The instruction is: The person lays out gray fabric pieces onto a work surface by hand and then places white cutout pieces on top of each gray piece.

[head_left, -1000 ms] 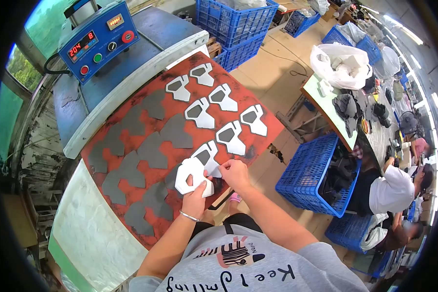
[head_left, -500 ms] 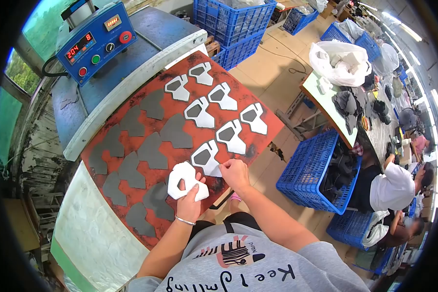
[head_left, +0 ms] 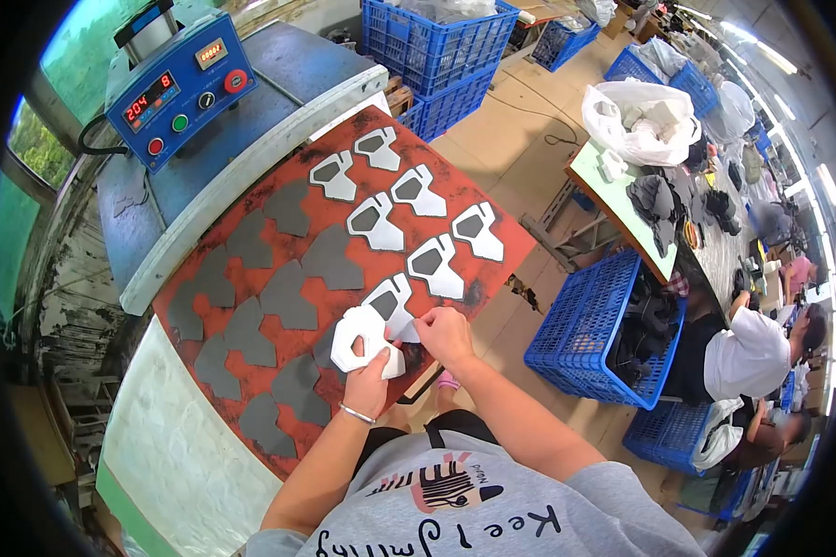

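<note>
My left hand (head_left: 366, 388) grips a small stack of white cut-out pieces (head_left: 346, 336), each with a hole, thumb on top. The stack is held above the near edge of a red board (head_left: 293, 246). My right hand (head_left: 448, 338) has its fingers pinched at the corner of a white frame-shaped piece (head_left: 398, 322) lying on a dark grey piece. Several more such white pieces (head_left: 434, 269) lie on grey pieces along the board's right side. Bare dark grey pieces (head_left: 288, 295) cover the left side. The held stack hides part of a grey piece.
A blue press with a control box (head_left: 178, 91) stands beyond the board. A pale panel (head_left: 181, 436) lies at left. Blue crates stand behind (head_left: 437, 46) and at right (head_left: 585, 334), the latter holding dark items. A table with a white plastic bag (head_left: 641, 125) and seated people are further right.
My left hand with the white stack has moved slightly right and up, closer to my right hand. My right hand stays pinched at the white piece's corner. The view has shifted a little.
</note>
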`<act>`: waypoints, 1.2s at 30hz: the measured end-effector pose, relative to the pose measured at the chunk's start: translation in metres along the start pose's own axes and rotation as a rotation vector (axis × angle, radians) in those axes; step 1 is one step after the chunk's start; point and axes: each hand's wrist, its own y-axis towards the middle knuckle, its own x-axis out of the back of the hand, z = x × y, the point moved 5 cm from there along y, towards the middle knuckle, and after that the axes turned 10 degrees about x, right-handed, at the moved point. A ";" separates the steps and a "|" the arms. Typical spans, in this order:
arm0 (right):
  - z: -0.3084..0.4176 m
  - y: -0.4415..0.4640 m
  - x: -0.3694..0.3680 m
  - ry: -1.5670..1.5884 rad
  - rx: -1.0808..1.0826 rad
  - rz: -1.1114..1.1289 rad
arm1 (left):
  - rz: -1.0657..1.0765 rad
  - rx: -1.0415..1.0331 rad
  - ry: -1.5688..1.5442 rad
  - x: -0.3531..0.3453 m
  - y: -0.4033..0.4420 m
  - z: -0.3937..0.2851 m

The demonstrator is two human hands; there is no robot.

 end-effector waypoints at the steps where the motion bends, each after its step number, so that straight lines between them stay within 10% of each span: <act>1: -0.001 0.001 0.000 0.001 -0.001 -0.001 | 0.001 0.000 0.001 0.001 0.000 0.001; 19: 0.012 -0.001 0.012 -0.167 -0.033 0.075 | 0.026 0.066 -0.026 0.008 0.004 0.007; 28: 0.078 -0.041 0.012 0.240 0.219 0.290 | 0.088 -0.007 -0.153 0.000 -0.009 -0.035; 36: 0.107 -0.043 0.001 -0.046 0.460 -0.011 | 0.034 -0.148 0.099 0.018 -0.010 -0.055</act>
